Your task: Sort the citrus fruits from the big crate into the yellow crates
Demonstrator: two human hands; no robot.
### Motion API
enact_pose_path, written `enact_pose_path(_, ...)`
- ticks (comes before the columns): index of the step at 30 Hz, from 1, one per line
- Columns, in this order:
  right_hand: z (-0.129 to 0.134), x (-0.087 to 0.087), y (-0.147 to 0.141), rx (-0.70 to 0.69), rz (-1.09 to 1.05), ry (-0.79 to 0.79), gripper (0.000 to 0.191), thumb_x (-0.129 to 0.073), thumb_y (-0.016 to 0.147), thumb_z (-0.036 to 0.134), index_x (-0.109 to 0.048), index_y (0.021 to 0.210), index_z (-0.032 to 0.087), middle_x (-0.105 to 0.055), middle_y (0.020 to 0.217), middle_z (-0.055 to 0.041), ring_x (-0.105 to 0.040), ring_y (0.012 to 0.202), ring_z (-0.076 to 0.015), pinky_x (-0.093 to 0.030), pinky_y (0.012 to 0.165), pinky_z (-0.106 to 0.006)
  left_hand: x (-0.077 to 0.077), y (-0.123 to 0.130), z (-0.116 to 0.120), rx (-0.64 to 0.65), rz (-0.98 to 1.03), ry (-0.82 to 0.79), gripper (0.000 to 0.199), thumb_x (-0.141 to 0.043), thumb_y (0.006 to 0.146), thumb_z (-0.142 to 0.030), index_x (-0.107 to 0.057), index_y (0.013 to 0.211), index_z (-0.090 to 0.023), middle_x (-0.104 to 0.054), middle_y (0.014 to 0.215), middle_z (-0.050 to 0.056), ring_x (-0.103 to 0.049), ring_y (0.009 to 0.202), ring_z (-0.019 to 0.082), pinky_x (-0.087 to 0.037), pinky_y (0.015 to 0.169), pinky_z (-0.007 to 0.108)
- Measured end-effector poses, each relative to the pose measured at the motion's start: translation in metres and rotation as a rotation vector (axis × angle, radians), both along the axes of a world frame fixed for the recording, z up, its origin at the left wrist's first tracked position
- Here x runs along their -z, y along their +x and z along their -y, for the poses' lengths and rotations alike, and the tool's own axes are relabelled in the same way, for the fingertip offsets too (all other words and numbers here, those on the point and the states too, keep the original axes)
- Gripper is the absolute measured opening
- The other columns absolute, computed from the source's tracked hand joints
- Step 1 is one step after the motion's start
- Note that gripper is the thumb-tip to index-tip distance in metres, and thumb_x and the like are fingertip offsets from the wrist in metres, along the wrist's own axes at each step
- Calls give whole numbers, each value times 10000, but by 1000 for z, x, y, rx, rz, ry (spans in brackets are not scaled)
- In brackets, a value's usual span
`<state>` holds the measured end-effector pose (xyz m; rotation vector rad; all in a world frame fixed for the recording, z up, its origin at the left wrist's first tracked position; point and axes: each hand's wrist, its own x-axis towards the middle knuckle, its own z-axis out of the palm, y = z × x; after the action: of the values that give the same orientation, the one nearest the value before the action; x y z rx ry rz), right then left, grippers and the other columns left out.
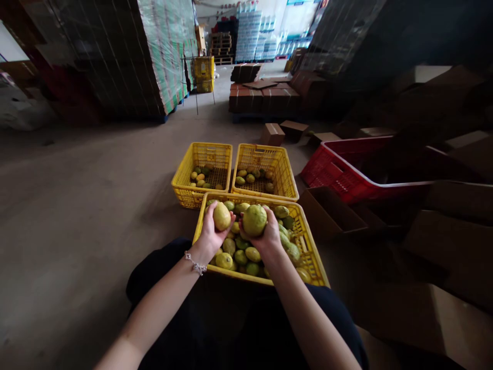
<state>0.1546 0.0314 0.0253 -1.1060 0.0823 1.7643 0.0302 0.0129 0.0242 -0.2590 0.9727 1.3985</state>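
Note:
My left hand (213,231) is closed round a yellow lemon (222,216), with a bracelet at the wrist. In my right hand (269,235) sits a larger, greener lemon (254,221), its fingers curled about the underside. Both hands are side by side above a yellow plastic crate (314,257) in front of my knees. Many green and yellow lemons (253,254) fill that crate. Behind it stand two more yellow crates, a left one (181,180) and a right one (290,177), each with several lemons on the bottom.
A red crate (327,172) and an open cardboard box (331,210) stand to the right, among more cartons (442,318). Ahead are a small box (272,134), stacked flat cartons (265,97), and a wrapped pallet load (165,56). Concrete floor (96,205) extends on the left.

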Motion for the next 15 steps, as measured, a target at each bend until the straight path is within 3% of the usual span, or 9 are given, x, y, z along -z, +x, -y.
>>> enact_pose_path(3, 0, 0, 2, 39, 66, 9, 210, -540, 958, 317, -597, 772, 236, -656, 590, 30, -617, 535, -154, -639, 662, -340, 0, -2, 1, -30, 3, 32, 137, -648, 974, -309, -653, 942, -176, -699, 750, 17, -689, 642, 146, -624, 669, 270)
enact_pose_path(9, 1, 2, -1, -23, 26, -53, 282, -439, 981, 337, -602, 770, 246, -640, 593, -18, -610, 520, -198, -621, 570, -361, 5, -2, 3, 104, 36, 71, 348, -466, 1053, -389, -701, 988, -140, -729, 776, 63, -682, 626, 150, -573, 575, 237)
enact_pose_path(15, -3, 16, 2, 29, 61, -62, 172, -484, 946, 299, -582, 807, 272, -660, 622, 17, -644, 558, -191, -636, 580, -354, 0, -3, 2, 68, 27, 14, 269, -485, 1049, -359, -673, 1021, -169, -713, 773, 43, -704, 667, 170, -622, 648, 288)
